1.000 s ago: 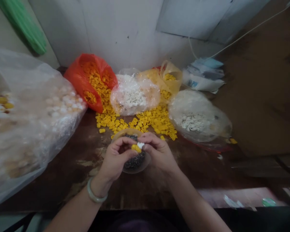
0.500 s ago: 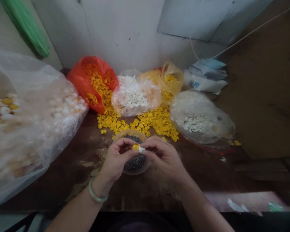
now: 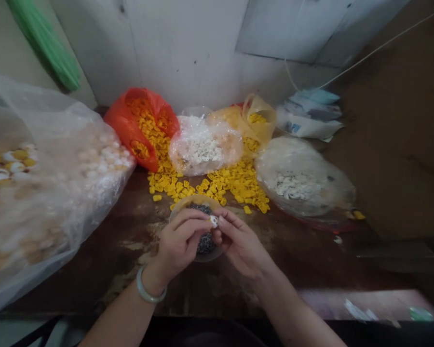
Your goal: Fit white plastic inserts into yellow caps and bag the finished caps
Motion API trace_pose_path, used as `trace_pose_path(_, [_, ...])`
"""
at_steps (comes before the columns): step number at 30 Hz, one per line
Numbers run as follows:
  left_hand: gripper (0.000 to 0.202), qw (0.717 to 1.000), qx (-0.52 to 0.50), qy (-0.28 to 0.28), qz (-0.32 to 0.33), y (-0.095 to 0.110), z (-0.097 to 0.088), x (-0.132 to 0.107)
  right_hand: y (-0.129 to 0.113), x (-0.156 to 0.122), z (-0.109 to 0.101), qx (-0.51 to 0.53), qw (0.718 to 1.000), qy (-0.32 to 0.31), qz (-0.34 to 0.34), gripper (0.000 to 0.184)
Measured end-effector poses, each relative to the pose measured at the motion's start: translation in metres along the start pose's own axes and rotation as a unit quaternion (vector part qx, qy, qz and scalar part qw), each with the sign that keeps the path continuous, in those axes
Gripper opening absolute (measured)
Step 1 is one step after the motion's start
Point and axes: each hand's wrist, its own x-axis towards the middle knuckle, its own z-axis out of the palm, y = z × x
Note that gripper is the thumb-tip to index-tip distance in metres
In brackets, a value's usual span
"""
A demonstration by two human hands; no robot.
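head view looks down on a dark, stained wooden table (image 3: pixel 130 274). the left hand (image 3: pixel 179 243) and right hand (image 3: pixel 242 243) are both closed in a pinch above a clear bowl (image 3: pixel 190 201) with dark grains (image 3: pixel 202 208) inside. a small white piece (image 3: pixel 213 221) sits between their fingertips, just over the bowl, so the hands are grasping it, not released, but the fingers hide part of it. a pale green bangle (image 3: pixel 148 289) is around the left wrist. just beyond the bowl lie loose yellow pieces (image 3: pixel 238 183). farther are an orange bag (image 3: pixel 119 125) and a clear bag (image 3: pixel 197 147) of white pieces, and a big clear bag (image 3: pixel 58 193) lies at left. the step in hand seems to be working this small piece with the fingers over the bowl, and the next move seems to call for a careful, firm pinch, because the piece is so small.
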Motion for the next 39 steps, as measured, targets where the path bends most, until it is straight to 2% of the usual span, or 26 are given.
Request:
trace_pose_path(3, [0.024,0.998,0.022,-0.015,0.05,-0.001,-0.002,-0.001,0.004,-0.001,0.002,-0.076,0.996,-0.01,-0.055,0.034])
trace_pose_path(7, [0.028,0.996,0.042,0.011,0.082,-0.003,-0.002,-0.005,0.009,-0.007,0.006,-0.163,0.979,-0.033,-0.115,0.032])
trace_pose_path(9, [0.03,0.997,0.025,0.012,0.075,-0.005,0.0,-0.006,0.006,-0.006,0.004,-0.196,0.971,-0.051,-0.124,0.034])
trace_pose_path(11, [0.03,0.999,-0.014,-0.001,0.042,-0.007,0.002,-0.007,-0.005,0.002,-0.002,-0.261,0.951,-0.09,-0.139,0.035])
trace_pose_path(13, [0.027,0.999,-0.05,-0.001,-0.014,-0.009,0.003,-0.006,-0.024,0.021,-0.011,-0.367,0.906,-0.137,-0.159,0.03])
trace_pose_path(15, [0.02,0.994,-0.073,0.023,-0.074,-0.012,0.004,-0.003,-0.048,0.05,-0.018,-0.497,0.836,-0.121,-0.198,0.021])
trace_pose_path(16, [0.016,0.991,-0.085,0.036,-0.101,-0.012,0.005,-0.002,-0.06,0.068,-0.019,-0.562,0.792,-0.067,-0.227,0.018])
trace_pose_path(17, [0.012,0.986,-0.098,0.046,-0.123,-0.013,0.005,0.0,-0.072,0.086,-0.019,-0.626,0.736,0.006,-0.256,0.018])
trace_pose_path(18, [0.01,0.982,-0.111,0.053,-0.141,-0.014,0.005,0.001,-0.082,0.105,-0.018,-0.69,0.675,0.045,-0.258,0.02])
trace_pose_path(20, [0.008,0.975,-0.132,0.064,-0.167,-0.015,0.005,0.002,-0.094,0.142,-0.012,-0.73,0.632,0.069,-0.253,0.023])
trace_pose_path(23, [0.008,0.97,-0.145,0.075,-0.181,-0.017,0.007,0.003,-0.095,0.186,-0.002,-0.755,0.612,0.052,-0.229,0.022])
trace_pose_path(26, [0.008,0.968,-0.147,0.08,-0.187,-0.018,0.009,0.002,-0.086,0.211,0.003,-0.764,0.611,0.035,-0.203,0.015])
trace_pose_path(28, [0.009,0.963,-0.152,0.09,-0.204,-0.02,0.009,0.002,-0.083,0.218,0.003,-0.757,0.621,0.036,-0.198,0.018])
trace_pose_path(30, [0.015,0.948,-0.178,0.111,-0.242,-0.021,0.009,0.003,-0.085,0.217,0.002,-0.74,0.639,0.042,-0.205,0.013])
trace_pose_path(32, [0.023,0.918,-0.228,0.137,-0.294,-0.023,0.009,0.005,-0.087,0.208,0.001,-0.712,0.665,0.048,-0.221,0.011])
trace_pose_path(36, [0.036,0.851,-0.333,0.186,-0.36,-0.022,0.007,0.01,-0.076,0.161,0.001,-0.633,0.737,0.012,-0.237,0.022])
trace_pose_path(38, [0.039,0.835,-0.355,0.197,-0.371,-0.02,0.007,0.012,-0.061,0.126,0.002,-0.559,0.798,-0.042,-0.22,0.022])
trace_pose_path(39, [0.039,0.832,-0.359,0.199,-0.372,-0.019,0.007,0.012,-0.053,0.109,0.003,-0.465,0.859,-0.09,-0.193,0.02])
